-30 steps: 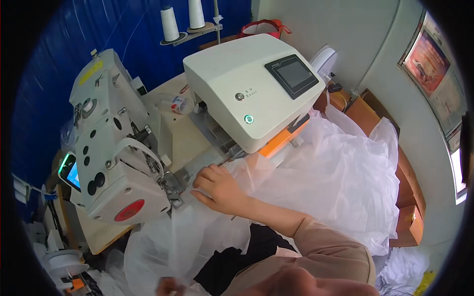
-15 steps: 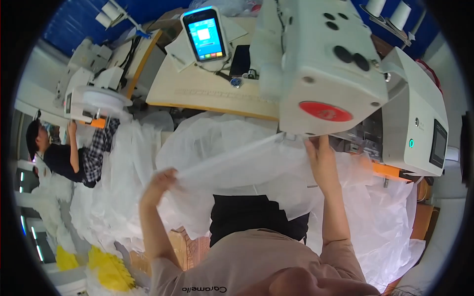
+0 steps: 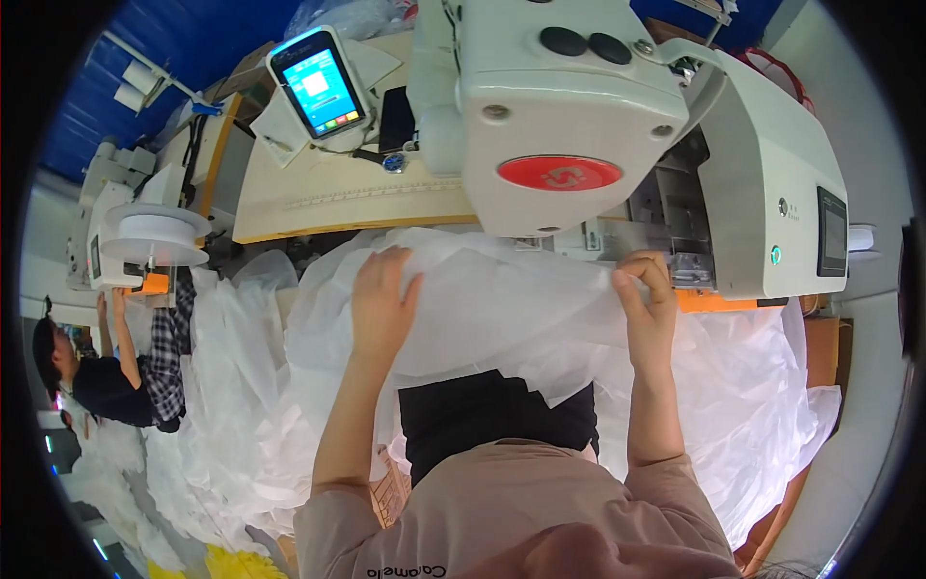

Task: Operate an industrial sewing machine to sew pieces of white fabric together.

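A wide length of sheer white fabric [image 3: 482, 318] lies across my lap and runs up under the head of a white sewing machine [image 3: 569, 116] with a red oval badge. My left hand [image 3: 381, 304] rests flat on the fabric left of the machine, fingers stretched forward and thumb apart. To the right, just below the machine bed, my right hand [image 3: 650, 304] pinches the fabric's far edge between thumb and bent fingers. The needle area is hidden behind the machine head.
A lit control screen [image 3: 318, 85], a dark phone [image 3: 395, 118] and a wristwatch [image 3: 393, 163] are on the table [image 3: 289, 207]. A white unit with a green-lit button [image 3: 776, 256] stands right. Far left, a person [image 3: 116, 386] sits at another machine. White fabric heaps hang around.
My left hand has moved right and forward, from holding up the fabric's edge to lying flat on it. My right hand keeps near the machine. The whole view has shifted slightly.
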The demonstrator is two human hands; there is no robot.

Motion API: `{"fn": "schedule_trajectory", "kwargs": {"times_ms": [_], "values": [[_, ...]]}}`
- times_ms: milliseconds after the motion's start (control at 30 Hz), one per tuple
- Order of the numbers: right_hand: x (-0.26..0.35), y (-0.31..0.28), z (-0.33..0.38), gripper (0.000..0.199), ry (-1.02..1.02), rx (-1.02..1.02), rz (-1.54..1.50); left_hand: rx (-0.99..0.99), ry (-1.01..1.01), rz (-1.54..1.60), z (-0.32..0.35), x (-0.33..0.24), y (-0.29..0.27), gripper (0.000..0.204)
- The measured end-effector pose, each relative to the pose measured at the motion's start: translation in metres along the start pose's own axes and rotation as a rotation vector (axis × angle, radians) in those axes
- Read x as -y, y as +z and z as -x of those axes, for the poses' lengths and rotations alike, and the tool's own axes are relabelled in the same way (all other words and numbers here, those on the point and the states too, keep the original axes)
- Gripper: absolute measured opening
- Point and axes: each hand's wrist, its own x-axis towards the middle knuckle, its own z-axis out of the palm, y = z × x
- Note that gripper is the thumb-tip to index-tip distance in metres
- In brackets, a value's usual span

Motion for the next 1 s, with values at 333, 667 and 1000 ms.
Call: {"fn": "schedule_trajectory", "kwargs": {"times_ms": [333,667,1000], "values": [[-0.015,-0.054,0.026,0.011,0.359,-0.187,0.108,0.567,-0.414,0.438,-0.015,-0.012,-0.067,0.013],[-0.043,-0.066,-0.003,0.016,0.118,-0.315,0.705,0.287,-0.065,0.392,-0.017,-0.107,-0.039,0.018],[-0.003,0.038,0.022,0.013,0.216,0.045,0.093,0.761,-0.927,0.434,0.044,0.100,-0.229,0.014]]}}
